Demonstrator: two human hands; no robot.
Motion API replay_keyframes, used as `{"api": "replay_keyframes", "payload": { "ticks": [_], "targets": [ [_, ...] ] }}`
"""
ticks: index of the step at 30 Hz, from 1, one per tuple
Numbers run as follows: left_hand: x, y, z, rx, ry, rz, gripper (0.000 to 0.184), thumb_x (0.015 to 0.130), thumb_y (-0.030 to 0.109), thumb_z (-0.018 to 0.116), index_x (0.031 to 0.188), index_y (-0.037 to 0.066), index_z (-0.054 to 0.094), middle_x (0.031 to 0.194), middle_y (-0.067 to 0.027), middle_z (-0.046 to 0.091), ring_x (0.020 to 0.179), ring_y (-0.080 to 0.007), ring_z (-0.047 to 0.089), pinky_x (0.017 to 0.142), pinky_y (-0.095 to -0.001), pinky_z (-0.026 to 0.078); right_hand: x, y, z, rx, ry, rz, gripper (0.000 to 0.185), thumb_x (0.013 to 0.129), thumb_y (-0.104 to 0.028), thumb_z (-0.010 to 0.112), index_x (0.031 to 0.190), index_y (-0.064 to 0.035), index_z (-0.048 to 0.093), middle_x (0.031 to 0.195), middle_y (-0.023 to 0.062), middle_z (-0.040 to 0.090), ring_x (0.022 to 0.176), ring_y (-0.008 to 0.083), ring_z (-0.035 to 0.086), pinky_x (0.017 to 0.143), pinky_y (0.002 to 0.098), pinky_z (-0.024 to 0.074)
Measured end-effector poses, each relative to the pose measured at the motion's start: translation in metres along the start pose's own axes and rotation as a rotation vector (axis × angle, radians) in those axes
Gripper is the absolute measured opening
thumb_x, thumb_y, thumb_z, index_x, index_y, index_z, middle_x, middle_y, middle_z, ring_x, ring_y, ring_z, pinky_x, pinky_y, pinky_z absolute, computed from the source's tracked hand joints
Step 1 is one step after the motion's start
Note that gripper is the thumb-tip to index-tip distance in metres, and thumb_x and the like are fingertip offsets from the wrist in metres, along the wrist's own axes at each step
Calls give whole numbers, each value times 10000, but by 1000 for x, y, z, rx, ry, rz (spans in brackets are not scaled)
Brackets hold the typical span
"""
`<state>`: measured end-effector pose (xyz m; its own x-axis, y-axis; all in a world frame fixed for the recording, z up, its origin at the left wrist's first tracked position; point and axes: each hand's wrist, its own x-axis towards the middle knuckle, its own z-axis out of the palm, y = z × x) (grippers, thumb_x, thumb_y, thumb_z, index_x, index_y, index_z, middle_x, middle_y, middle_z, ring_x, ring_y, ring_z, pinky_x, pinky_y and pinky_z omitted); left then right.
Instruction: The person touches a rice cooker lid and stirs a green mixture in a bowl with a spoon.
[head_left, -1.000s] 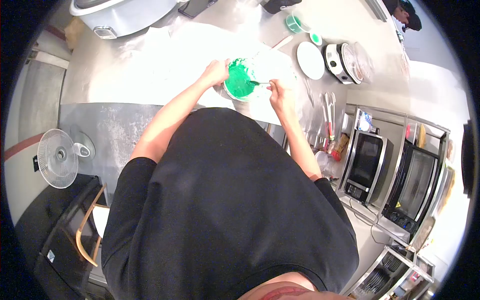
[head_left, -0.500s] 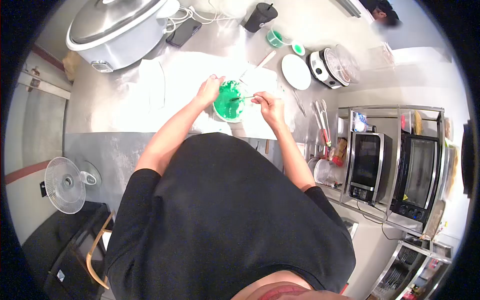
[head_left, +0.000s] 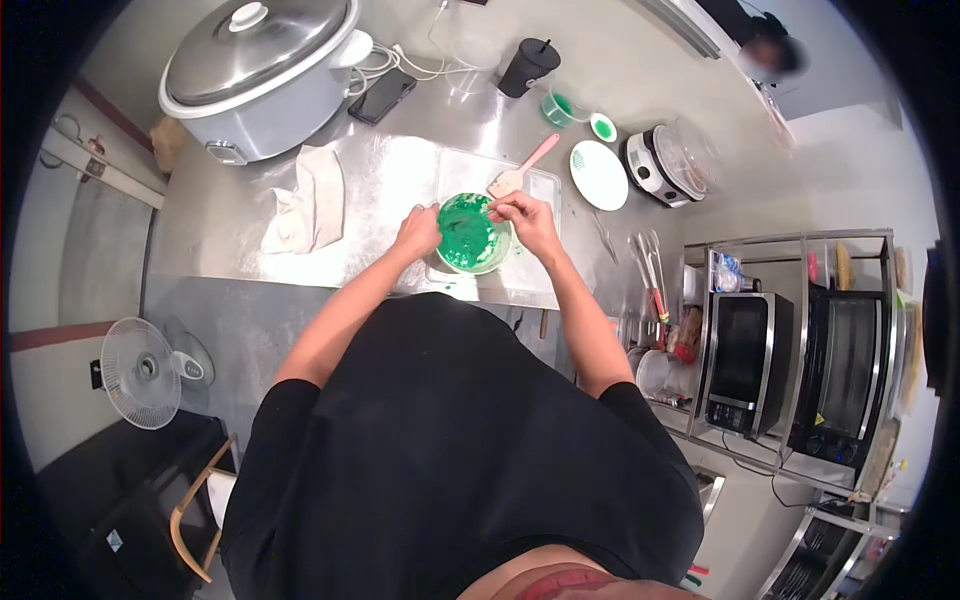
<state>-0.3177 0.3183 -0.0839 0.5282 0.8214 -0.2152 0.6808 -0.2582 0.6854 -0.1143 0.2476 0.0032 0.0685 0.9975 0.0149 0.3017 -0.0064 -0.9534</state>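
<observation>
A bowl [head_left: 506,250] of wet green mixture [head_left: 466,232] with pale streaks stands on a shallow clear tray [head_left: 545,195] on the steel table. My left hand [head_left: 419,232] is closed on the bowl's left rim. My right hand [head_left: 530,222], at the right rim, pinches a thin metal utensil [head_left: 492,211] that slants into the mixture; its tip is hidden, so I cannot tell its exact kind. Just behind the bowl lies a spatula [head_left: 510,180] with a pink handle, its pale blade smeared.
A crumpled cloth [head_left: 318,200] lies left. Behind are a large cooker [head_left: 255,105], a phone [head_left: 383,96], a black tumbler [head_left: 529,67] and a green-stained cup [head_left: 560,106]. To the right are a white plate [head_left: 599,175], tongs [head_left: 650,275] and a rack with a microwave [head_left: 745,345].
The view has shifted, so the table sits lower in it. My right hand has come closer to the bowl, and less of the utensil shows. My left hand stays on the rim.
</observation>
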Motion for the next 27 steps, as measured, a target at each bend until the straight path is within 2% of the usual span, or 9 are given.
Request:
{"api": "replay_keyframes", "payload": {
  "ticks": [2,4,8,14,17,21,24,26,27],
  "targets": [
    [5,3,-6,31,-14,-4,414,796,43,539,1207,81,556,1085,-257,576,1015,-415,591,864,-475,499,10,-9,0,-32,-28,-2,83,889,5,578,896,43,652,812,111,693,749,153,681,687,273,552],
    [8,8,-12,62,-35,-4,406,804,52,542,1201,126,576,1095,-227,586,1031,-397,593,865,-469,501,23,-11,-3,-298,-179,-187,68,883,-6,576,871,24,635,807,105,693,712,165,673,649,288,529],
    [13,7,-9,59,-42,-22,452,835,63,552,1276,150,589,1070,-207,644,1029,-351,608,887,-450,483,20,-2,-16,-538,-129,-420,50,846,16,576,856,-2,622,759,112,677,714,208,681,644,304,528],
    [16,-6,0,-76,-7,-37,416,872,99,546,1283,155,585,1074,-214,649,1009,-353,623,885,-434,488,-17,5,-27,-484,-88,-218,140,806,111,521,851,16,614,828,127,690,777,232,706,690,294,549],
    [14,-6,4,-118,60,-61,364,904,134,517,1257,153,604,1054,-214,653,1001,-352,631,887,-427,487,-2,-6,-12,-514,38,-419,113,811,70,563,867,-1,629,833,143,683,749,280,693,666,330,548],
    [1,-9,4,-131,14,-105,382,905,139,522,1282,148,581,1050,-220,652,1007,-365,625,895,-428,482,-16,10,-17,-593,61,-384,120,810,65,568,871,-6,643,835,139,685,751,276,694,653,335,548],
    [-2,-8,4,-93,51,-28,408,910,131,511,1317,132,544,999,-238,663,902,-344,666,829,-411,516,-32,11,-13,-482,115,-203,130,809,63,569,880,-9,651,832,139,685,739,275,693,637,339,548],
    [-1,-7,1,-201,-60,-109,430,917,109,487,1346,122,514,945,-233,677,720,-286,688,699,-382,555,-30,5,-10,-587,144,-308,142,799,67,573,891,-9,649,832,135,687,732,276,694,639,340,551],
    [-3,-8,2,-201,-70,-111,430,917,109,487,1346,122,514,945,-233,677,720,-286,688,699,-382,555,-24,-1,-8,-573,154,-397,159,787,76,567,895,-8,648,835,131,688,729,278,695,645,347,553]
  ]
}}
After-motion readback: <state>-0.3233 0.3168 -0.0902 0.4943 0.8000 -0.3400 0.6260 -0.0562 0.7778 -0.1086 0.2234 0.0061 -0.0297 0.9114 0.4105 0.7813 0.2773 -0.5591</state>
